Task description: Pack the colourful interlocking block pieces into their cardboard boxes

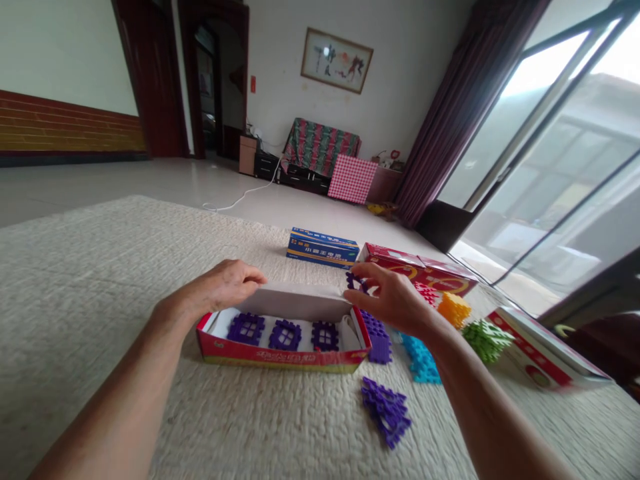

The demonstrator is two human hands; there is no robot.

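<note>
A long red carton (285, 358) lies on the pale mat with its white flap (300, 297) raised at the back. Inside, on white lining, are three purple window-shaped plastic blocks (285, 335). My left hand (220, 287) pinches the flap's left corner. At the opposite corner is my right hand (390, 293), thumb at the flap's edge and index finger held apart from it. Through that gap a further purple window block (356, 283) shows; whether the fingers touch it is unclear. More purple blocks (376, 337) lie beside the carton, partly hidden by my right hand.
A purple cluster (386, 411) lies in front right. Farther right are blue blocks (421, 359), yellow blocks (454, 307), green blocks (486, 340) and a white-and-red box (545, 347). Behind stand a blue box (323, 248) and red boxes (447, 275).
</note>
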